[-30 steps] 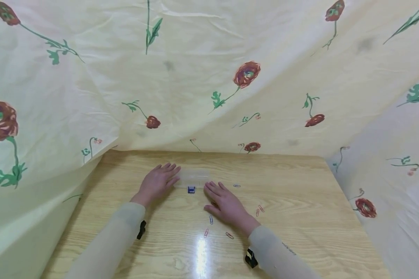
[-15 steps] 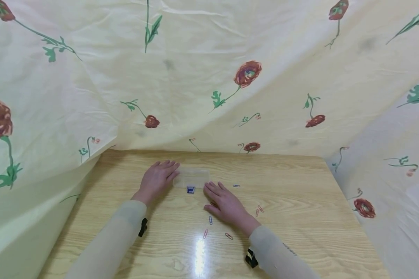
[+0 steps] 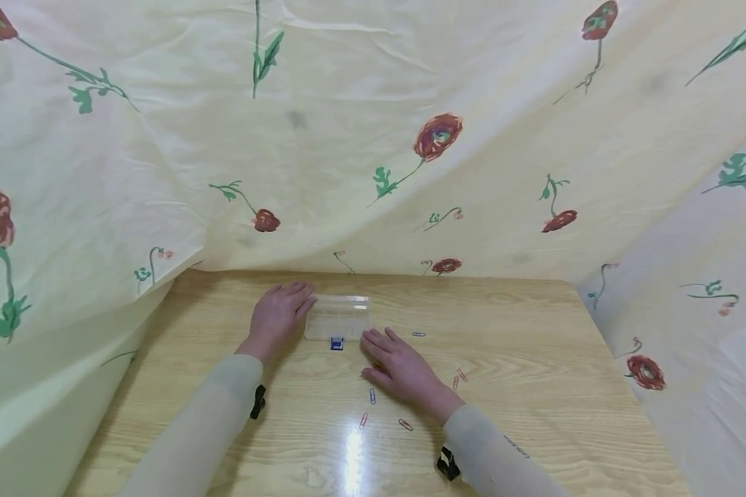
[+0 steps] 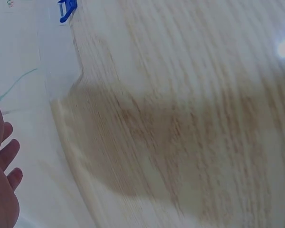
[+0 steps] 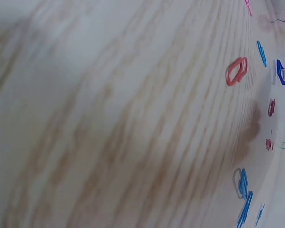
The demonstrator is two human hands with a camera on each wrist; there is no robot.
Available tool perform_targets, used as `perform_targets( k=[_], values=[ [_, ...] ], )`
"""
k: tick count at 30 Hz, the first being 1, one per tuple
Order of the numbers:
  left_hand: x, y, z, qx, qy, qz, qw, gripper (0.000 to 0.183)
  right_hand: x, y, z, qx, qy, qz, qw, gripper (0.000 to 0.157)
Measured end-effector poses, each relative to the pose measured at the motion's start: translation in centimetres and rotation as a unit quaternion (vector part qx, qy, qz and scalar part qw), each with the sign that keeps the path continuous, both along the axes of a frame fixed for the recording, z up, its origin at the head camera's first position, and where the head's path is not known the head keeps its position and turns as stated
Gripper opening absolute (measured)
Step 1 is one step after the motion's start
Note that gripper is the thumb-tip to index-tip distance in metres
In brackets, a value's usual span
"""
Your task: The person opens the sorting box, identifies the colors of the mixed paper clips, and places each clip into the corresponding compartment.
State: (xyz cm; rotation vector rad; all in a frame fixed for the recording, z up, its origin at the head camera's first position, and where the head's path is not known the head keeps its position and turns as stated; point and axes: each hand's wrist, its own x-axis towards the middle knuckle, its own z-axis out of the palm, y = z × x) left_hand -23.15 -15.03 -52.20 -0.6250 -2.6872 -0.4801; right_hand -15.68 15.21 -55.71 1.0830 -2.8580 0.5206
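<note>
A clear plastic box point(image 3: 338, 319) with a blue latch point(image 3: 337, 343) on its near side lies toward the back of the table. My left hand point(image 3: 277, 319) is at the box's left edge, fingers straight and pointing away. In the left wrist view, its fingertips point(image 4: 9, 154) show at the left border, below the box's corner. My right hand point(image 3: 404, 364) lies palm down with fingers extended, fingertips right at the near right corner of the box. A red paper clip point(image 3: 378, 367) is partly covered by this hand. The right wrist view shows the latch point(image 5: 280, 72) beside a finger.
A blue paper clip point(image 3: 372, 396) and red ones point(image 3: 363, 420) lie in front of the right hand, one more red clip point(image 3: 405, 424) near its wrist. Further right are two red clips point(image 3: 458, 378) and a blue clip point(image 3: 418, 334). Flowered cloth point(image 3: 348, 172) surrounds the wooden table point(image 3: 522, 331).
My left hand has shifted slightly along the box's left edge, and the box's far edge now shows brighter. The right hand keeps its place; the whole view has shifted slightly.
</note>
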Motion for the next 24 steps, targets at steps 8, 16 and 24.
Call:
perform_targets(
  k=[8, 16, 24],
  values=[
    [-0.4, 0.2, -0.1, -0.012, 0.02, 0.009, 0.9997, 0.04, 0.2, 0.0, 0.4, -0.013, -0.02, 0.003, 1.0, 0.063],
    [-0.2, 0.1, -0.4, -0.037, 0.031, 0.003, 0.9988, 0.045, -0.1, -0.1, 0.4, -0.012, -0.01, 0.004, 1.0, 0.063],
    [0.9, -0.6, -1.2, -0.051, 0.16, -0.043, 0.9849, 0.047, -0.5, 0.0, 0.4, -0.016, 0.009, 0.007, 1.0, 0.064]
  ],
)
